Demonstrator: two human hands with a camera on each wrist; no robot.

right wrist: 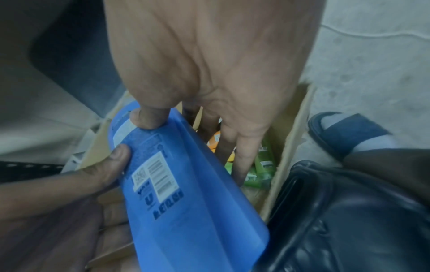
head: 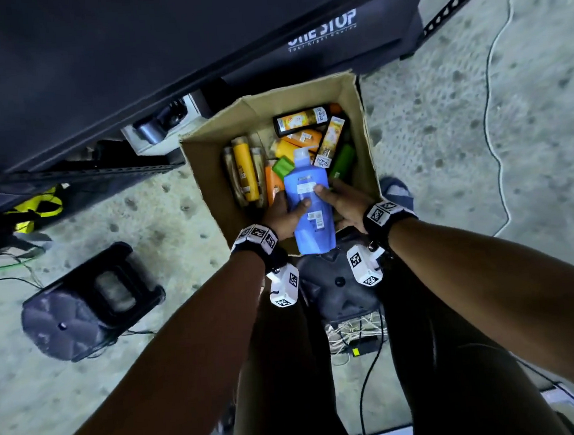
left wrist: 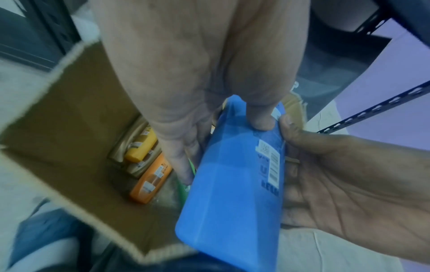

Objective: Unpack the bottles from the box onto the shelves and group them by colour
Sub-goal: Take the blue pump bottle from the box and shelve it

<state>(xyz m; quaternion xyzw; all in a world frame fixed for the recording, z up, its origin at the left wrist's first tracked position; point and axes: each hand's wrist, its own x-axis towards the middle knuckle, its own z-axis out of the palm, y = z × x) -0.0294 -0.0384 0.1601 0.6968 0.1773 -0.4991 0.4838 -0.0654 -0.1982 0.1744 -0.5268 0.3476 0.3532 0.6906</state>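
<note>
Both hands hold 1 large blue bottle (head: pixel 308 198) over the near edge of the cardboard box (head: pixel 352 109). Left hand (head: pixel 283 214) wraps its left flank, thumb laid across the back label, fingers curled underneath. Right hand (head: pixel 341 202) mirrors that on the right flank, thumb tip on the label edge, fingers reaching down behind the bottle. In both wrist views the thumbs press the flat back panel and the fingers go round the far side, so it's a 2-sided clamp at mid-body, not at the neck.

Bottle lies tilted, white pump top (head: pixel 301 156) pointing away into the box, base toward the person and hanging past the box rim. Barcode label faces up.

Handling guess: biggest item in the box, likely heavy if full. Rigid plastic, smooth walls, so probably slippery. The flat-sided body gives decent purchase. Mid-body grip looks right to me; I'd avoid lifting by the pump, it could twist or pop. 1 hand under the base would be safer for the carry.

Left in the box: yellow bottle (head: pixel 245 172) along the left wall, orange bottles (head: pixel 271 187), green bottles (head: pixel 343 159), a dark bottle with a yellow label (head: pixel 303 120) at the far end. Dark shelf unit (head: pixel 129 58) stands just beyond the box. No other blue bottle visible to group with.
</note>
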